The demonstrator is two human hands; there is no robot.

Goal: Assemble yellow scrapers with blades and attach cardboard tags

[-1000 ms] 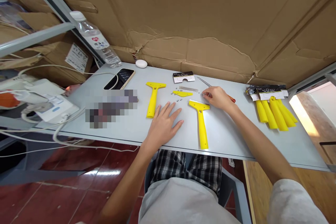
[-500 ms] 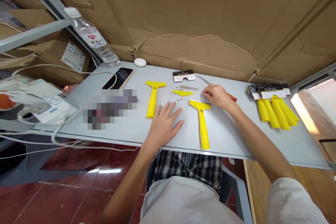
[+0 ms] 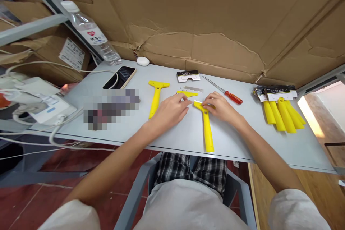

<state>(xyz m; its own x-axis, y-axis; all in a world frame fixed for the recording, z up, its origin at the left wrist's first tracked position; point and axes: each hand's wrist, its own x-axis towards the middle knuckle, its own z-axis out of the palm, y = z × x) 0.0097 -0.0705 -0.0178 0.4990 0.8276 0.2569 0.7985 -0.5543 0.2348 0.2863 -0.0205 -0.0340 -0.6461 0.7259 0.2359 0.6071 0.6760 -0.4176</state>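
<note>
A yellow scraper (image 3: 208,133) lies on the table with its handle toward me and a thin metal blade along its head. My right hand (image 3: 222,107) is over the right end of that head, its fingers curled and pinched together; whatever they hold is hidden. Just left of the blade is my left hand (image 3: 172,109), thumb and fingers drawn together, with the contents too small to make out. Beyond it lie a flat yellow cover piece (image 3: 188,93) and a loose blade strip (image 3: 193,88). A second yellow scraper body (image 3: 156,97) rests to the left, partly behind my left hand.
A red-handled screwdriver (image 3: 233,97) and a black-and-white card (image 3: 188,76) lie toward the back. Several packaged yellow scrapers (image 3: 287,115) are at the right. To the left are a phone (image 3: 122,77), a white oval case (image 3: 142,61), a water bottle (image 3: 94,36) and a power strip with cables (image 3: 51,104).
My left hand has risen from lying flat on the table and moved up beside the scraper's blade, its fingers closing. My right hand has come down onto the scraper's head, uncovering the screwdriver.
</note>
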